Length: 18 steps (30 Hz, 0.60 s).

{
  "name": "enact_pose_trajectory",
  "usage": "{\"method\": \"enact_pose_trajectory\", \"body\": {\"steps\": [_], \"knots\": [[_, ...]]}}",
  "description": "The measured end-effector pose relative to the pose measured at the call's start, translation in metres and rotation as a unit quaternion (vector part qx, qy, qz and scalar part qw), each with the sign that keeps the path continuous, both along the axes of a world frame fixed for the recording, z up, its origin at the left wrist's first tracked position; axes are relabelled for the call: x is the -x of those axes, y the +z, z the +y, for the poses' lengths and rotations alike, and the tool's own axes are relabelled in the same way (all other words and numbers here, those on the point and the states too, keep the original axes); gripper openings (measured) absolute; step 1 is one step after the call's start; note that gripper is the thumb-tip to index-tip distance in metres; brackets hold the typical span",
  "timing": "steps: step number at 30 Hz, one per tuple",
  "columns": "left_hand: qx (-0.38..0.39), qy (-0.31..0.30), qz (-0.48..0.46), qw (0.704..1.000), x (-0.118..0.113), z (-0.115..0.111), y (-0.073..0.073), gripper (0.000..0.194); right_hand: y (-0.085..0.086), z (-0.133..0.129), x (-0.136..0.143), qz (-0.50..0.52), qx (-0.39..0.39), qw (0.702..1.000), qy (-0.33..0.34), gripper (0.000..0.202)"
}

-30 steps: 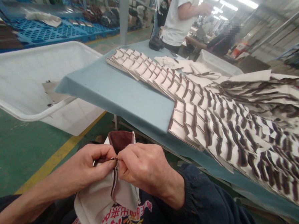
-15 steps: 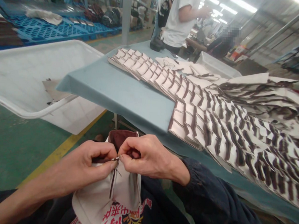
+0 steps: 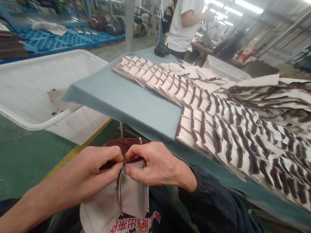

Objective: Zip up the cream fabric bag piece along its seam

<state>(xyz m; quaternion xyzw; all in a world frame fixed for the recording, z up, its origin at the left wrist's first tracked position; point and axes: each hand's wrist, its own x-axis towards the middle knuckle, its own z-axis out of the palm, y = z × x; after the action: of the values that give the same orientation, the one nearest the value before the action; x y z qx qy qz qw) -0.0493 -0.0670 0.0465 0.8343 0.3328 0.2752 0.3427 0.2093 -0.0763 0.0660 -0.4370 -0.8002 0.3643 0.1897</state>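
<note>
A cream fabric piece (image 3: 134, 193) with a dark seam and a maroon underside hangs over my lap. My left hand (image 3: 100, 165) pinches its upper edge between thumb and forefinger. Right beside it, fingertips nearly touching, my right hand (image 3: 150, 163) pinches the same edge at the top of the dark seam. The exact bit of cloth between the fingertips is mostly hidden. Below, the piece rests against a dark garment with red printed characters (image 3: 136, 226).
A blue-covered table (image 3: 125, 97) holds long overlapping rows of cream and brown fabric pieces (image 3: 196, 124). A white plastic bin (image 3: 22, 125) stands at its left. Blue pallets (image 3: 60, 42) lie behind. A person in a white shirt (image 3: 181, 24) stands across the table.
Both hands have kept their pinch at the seam. The loose threads that showed below the fingertips are no longer visible, and the maroon flap has spread lower and leftward.
</note>
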Motion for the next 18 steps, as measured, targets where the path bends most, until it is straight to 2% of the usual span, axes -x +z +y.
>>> {"method": "enact_pose_trajectory", "body": {"steps": [3,7,10,13,16,18], "knots": [[-0.002,0.005,-0.006,1.0,0.003,-0.001,-0.005,0.03,-0.001,-0.002,0.004,-0.058,-0.046,0.997,-0.005,0.011],[0.005,0.008,0.002,1.0,0.008,-0.003,-0.009,0.021,0.0,-0.004,0.01,-0.041,-0.049,0.998,-0.013,0.009],[-0.03,0.005,0.005,1.0,0.012,-0.008,-0.008,0.019,0.004,-0.004,0.008,0.011,0.002,1.0,-0.006,0.009],[-0.087,-0.011,0.02,0.996,0.014,-0.013,-0.01,0.027,0.004,-0.004,0.003,0.067,0.062,0.996,-0.008,0.007],[-0.113,-0.015,0.06,0.992,0.014,-0.014,-0.013,0.039,-0.006,-0.001,-0.002,0.119,0.135,0.983,-0.016,0.004],[-0.119,-0.02,0.086,0.989,0.014,-0.014,-0.016,0.044,-0.016,0.001,-0.004,0.166,0.208,0.964,-0.016,0.004]]}}
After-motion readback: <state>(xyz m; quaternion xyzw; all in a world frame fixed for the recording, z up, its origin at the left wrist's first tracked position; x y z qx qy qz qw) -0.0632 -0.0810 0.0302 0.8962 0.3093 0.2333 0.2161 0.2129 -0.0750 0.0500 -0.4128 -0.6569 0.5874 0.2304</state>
